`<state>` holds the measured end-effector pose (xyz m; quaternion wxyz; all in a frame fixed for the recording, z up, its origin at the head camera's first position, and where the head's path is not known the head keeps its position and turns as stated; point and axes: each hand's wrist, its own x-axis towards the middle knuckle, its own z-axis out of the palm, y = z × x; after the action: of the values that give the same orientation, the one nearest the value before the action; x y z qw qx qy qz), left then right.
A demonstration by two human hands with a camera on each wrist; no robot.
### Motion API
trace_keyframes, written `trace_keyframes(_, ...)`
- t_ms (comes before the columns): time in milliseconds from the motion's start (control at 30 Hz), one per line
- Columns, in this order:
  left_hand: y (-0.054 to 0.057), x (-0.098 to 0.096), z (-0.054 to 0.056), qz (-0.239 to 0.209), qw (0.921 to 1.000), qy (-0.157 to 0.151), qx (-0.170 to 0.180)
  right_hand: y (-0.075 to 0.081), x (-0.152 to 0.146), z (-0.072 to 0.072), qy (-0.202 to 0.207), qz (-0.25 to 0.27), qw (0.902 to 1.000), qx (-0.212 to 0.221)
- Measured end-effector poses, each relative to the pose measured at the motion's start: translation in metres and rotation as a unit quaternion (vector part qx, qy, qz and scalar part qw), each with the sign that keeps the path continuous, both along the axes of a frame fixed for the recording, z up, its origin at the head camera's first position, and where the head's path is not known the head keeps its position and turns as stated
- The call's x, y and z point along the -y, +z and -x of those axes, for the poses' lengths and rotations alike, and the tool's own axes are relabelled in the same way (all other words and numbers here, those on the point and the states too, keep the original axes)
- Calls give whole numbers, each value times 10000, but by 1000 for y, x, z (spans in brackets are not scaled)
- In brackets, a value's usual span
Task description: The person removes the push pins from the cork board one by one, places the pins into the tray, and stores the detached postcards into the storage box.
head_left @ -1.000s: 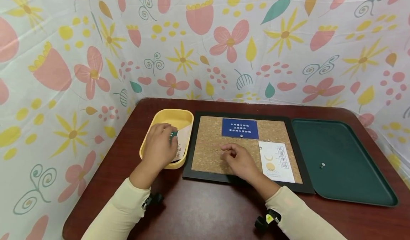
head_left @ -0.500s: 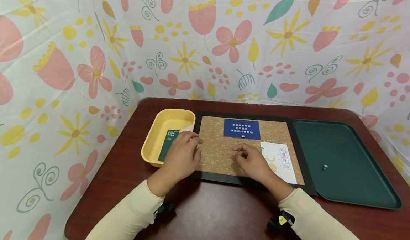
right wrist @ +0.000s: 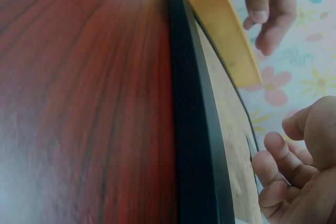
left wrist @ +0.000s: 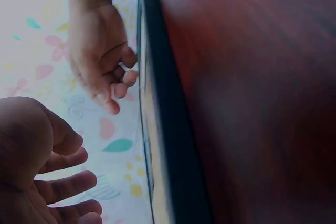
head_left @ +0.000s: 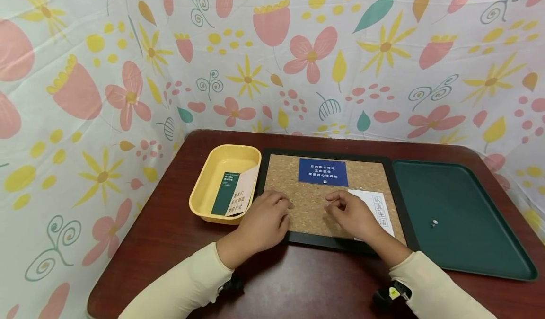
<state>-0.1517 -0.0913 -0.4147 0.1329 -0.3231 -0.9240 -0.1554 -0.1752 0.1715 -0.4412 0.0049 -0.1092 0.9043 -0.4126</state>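
Near the front edge of the cork board (head_left: 308, 218)
Left hand (head_left: 265, 222) and right hand (head_left: 352, 215) were loosely curled, empty; lightness around the white card (head_left: 383, 203) seemed wise.

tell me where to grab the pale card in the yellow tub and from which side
Probably pinch the pale card by its far corner, coming from above: it overlaps the green card, no other card covers it, and that corner seems to reach near the yellow tub's rim beside the board.
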Motion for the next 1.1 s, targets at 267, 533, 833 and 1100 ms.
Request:
trace_keyframes(267, -13, -17, -4, 332, 9988, -348, -31, 6, -20, 1, 29, -144, 9995, 265)
trace_keyframes(533, -20, -29, -9, 502, 9960, -739, 29, 5, -41, 4, -141, -627, 9977, 231)
trace_keyframes(833, -28, -45, -15, 865, 9916, -960, 58, 2, -59, 10, -272, -1115, 9934, 61)
trace_keyframes(1100, -29, -61, -20, 1216, 9853, -1196, -14, 0, -62, 13, -285, -1744, 9841, -199)
